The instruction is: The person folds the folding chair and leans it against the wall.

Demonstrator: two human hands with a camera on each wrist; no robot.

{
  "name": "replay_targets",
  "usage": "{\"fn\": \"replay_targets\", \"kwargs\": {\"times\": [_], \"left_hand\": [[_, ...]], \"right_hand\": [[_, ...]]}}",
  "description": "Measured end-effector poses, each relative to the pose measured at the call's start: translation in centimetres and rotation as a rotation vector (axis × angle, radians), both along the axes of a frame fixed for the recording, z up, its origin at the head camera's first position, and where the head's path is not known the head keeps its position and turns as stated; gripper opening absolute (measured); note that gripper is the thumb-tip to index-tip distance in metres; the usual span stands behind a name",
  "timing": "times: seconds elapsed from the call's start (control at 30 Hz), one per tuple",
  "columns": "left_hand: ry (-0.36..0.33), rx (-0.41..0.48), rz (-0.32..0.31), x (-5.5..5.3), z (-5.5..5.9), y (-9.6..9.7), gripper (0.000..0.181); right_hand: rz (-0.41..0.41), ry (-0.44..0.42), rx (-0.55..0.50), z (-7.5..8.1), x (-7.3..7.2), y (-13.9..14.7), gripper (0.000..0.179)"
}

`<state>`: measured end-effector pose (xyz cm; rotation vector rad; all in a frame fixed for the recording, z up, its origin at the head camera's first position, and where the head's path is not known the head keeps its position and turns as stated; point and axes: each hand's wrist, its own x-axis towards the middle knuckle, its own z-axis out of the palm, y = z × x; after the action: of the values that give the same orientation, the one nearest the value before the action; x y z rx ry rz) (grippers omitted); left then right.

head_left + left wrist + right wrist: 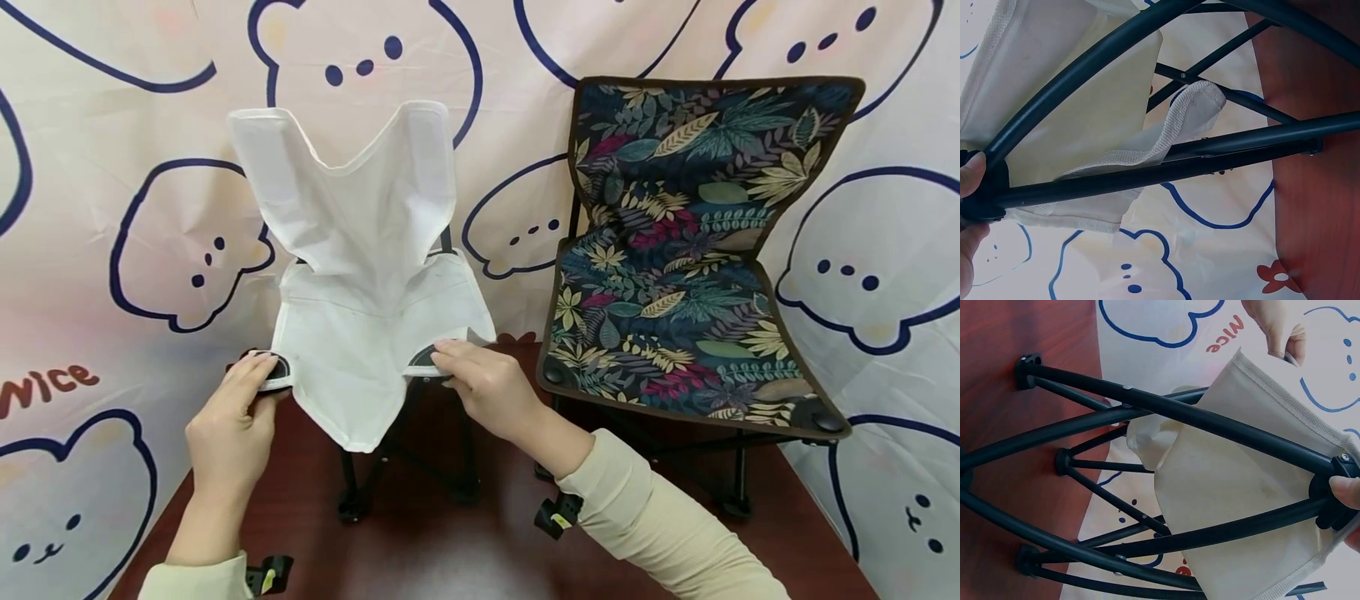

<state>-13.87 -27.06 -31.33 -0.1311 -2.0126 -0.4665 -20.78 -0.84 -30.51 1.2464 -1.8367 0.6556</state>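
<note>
A white folding chair [360,333] stands at the left on the dark red table, its fabric seat sagging to a point in front. My left hand [231,425] grips the seat's left front corner at a black patch [277,371], thumb below. My right hand [495,387] pinches the right front corner at another black patch [423,360]. In the left wrist view, fingers [972,178] are at the joint where black tubes [1104,181] meet. The right wrist view shows a thumb [1346,490] on a similar black corner joint [1329,500], with the fabric's pale underside [1241,475] behind the tubes.
To the right stands a second folding chair [667,325] with dark leaf-patterned fabric, unfolded. A pale cloth backdrop [510,150] with blue bear outlines hangs behind and at both sides. The red table [480,550] lies under both chairs.
</note>
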Motion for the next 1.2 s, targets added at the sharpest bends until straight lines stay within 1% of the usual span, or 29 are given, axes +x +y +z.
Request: {"fn": "replay_targets", "kwargs": {"times": [0.23,0.33,0.57,0.73,0.8,1.03,1.2], "left_hand": [[0.011,0.007,-0.016,-0.3,0.1,0.5,0.031],[0.000,0.006,-0.020,-0.4,0.1,0.7,0.031],[0.029,0.033,-0.041,-0.7,0.2,1.0,0.033],[0.003,0.012,-0.019,-0.7,0.3,0.9,0.031],[0.002,0.013,-0.019,-0.8,0.3,0.8,0.030],[0.024,0.026,-0.037,-1.0,0.3,1.1,0.031],[0.032,0.032,-0.039,-1.1,0.4,1.3,0.030]], "right_hand": [[0.004,-0.005,0.002,0.3,-0.3,0.1,0.029],[0.006,0.001,0.001,0.4,-0.4,0.2,0.028],[0.011,-0.007,0.012,0.7,-0.7,0.1,0.027],[0.012,-0.024,0.018,1.1,-0.9,0.0,0.027],[0.011,-0.031,0.023,1.2,-0.9,-0.1,0.027],[0.001,-0.044,0.035,1.4,-0.9,-0.1,0.027],[0.019,-0.055,0.036,1.5,-1.1,-0.1,0.028]]}}
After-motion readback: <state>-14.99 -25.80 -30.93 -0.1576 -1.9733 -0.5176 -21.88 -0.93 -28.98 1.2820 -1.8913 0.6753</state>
